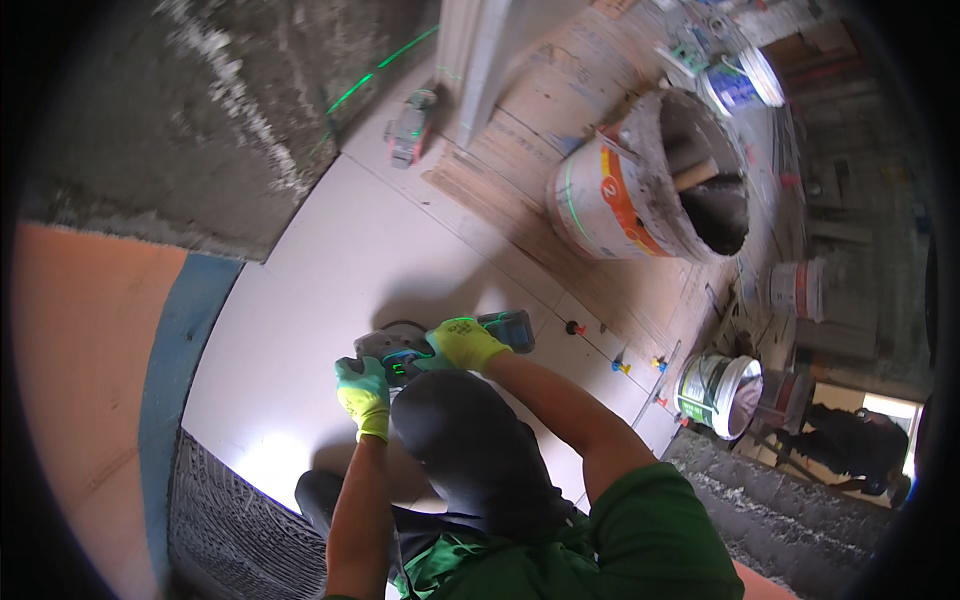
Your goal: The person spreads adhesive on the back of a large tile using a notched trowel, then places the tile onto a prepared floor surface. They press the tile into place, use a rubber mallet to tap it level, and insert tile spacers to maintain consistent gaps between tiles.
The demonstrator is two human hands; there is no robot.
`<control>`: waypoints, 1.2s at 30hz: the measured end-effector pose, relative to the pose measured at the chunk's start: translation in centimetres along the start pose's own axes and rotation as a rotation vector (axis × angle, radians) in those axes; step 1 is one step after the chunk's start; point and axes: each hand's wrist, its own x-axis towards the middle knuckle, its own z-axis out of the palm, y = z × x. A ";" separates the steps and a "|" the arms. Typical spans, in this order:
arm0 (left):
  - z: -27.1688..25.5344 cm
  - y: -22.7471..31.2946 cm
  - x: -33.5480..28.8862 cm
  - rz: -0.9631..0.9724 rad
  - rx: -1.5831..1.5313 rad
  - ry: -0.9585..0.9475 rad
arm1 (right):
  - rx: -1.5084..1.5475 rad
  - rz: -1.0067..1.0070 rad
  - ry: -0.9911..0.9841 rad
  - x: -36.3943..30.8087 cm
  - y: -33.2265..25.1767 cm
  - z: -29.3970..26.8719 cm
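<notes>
My left hand (362, 397), in a yellow-green glove, is closed on the near left side of a dark cordless tile vibrator (378, 342). My gloved right hand (466, 344) wraps round the tool's handle from the right, hiding most of it. A battery pack (513, 330) sticks out beyond that hand. The tool has a rounded dark base and a small lit green display (398, 368). It rests on, or just over, a large pale tile (300, 320); contact is hard to make out. My knee covers its near side.
Combed mortar (235, 520) borders the tile at lower left. A large bucket (600, 200) with a handled tool inside stands on boards. Tile-levelling clips (620, 367) line the right joints. A smaller bucket (708, 395) sits beyond them. A red-and-grey device (410, 130) stands by the wall.
</notes>
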 end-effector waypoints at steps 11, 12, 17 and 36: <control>2.0 0.8 -1.6 0.062 0.076 -0.022 | 0.058 -0.075 -0.068 -3.0 2.6 -1.0; 2.1 0.8 -1.7 0.064 0.090 -0.029 | 0.056 -0.062 -0.095 -2.9 2.8 -0.7; 2.8 0.9 -2.3 0.060 0.067 -0.057 | 0.016 -0.037 -0.119 -2.6 4.1 0.8; 4.0 3.0 -2.8 -0.017 0.062 -0.076 | -0.058 -0.055 -0.120 -2.9 5.6 -1.4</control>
